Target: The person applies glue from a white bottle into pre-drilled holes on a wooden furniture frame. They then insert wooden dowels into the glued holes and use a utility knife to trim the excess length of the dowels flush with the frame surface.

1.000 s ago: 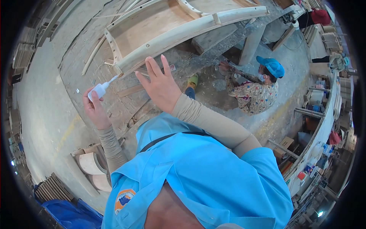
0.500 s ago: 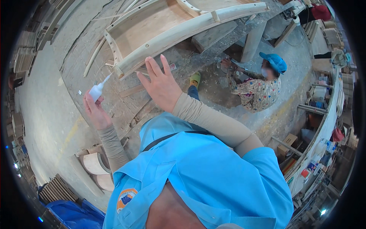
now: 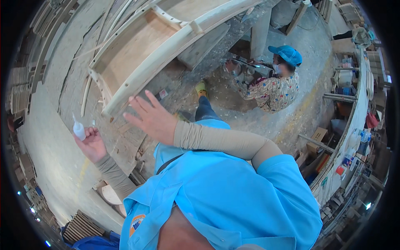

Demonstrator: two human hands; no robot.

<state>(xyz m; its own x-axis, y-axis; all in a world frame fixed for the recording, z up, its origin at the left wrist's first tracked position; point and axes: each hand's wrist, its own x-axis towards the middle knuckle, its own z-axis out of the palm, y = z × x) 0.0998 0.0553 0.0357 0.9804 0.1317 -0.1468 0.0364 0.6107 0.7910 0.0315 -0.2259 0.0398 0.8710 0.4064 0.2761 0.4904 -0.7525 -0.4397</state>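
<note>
A small white squeeze bottle (image 3: pixel 79 129) with a thin nozzle pointing up is gripped by my left hand (image 3: pixel 93 144), out to the left of the work. Fingers spread and holding nothing, my right hand (image 3: pixel 153 121) hovers close by the near edge of a curved wooden frame (image 3: pixel 156 60). That frame has a pale rim with round holes along its end and crosspiece, and brown panels set inside it. Whether my right fingertips touch the frame I cannot tell.
A co-worker in a blue cap (image 3: pixel 287 55) crouches to the right, handling something. A cluttered shelf (image 3: pixel 348 125) runs down the right side. Wood strips (image 3: pixel 86 93) lie left of the frame; stacked slats (image 3: pixel 84 225) stand at lower left beside a blue sheet (image 3: pixel 98 243).
My left hand has moved left and down with the bottle, whose nozzle now points more upright. My right hand sits lower and further left. The view has shifted.
</note>
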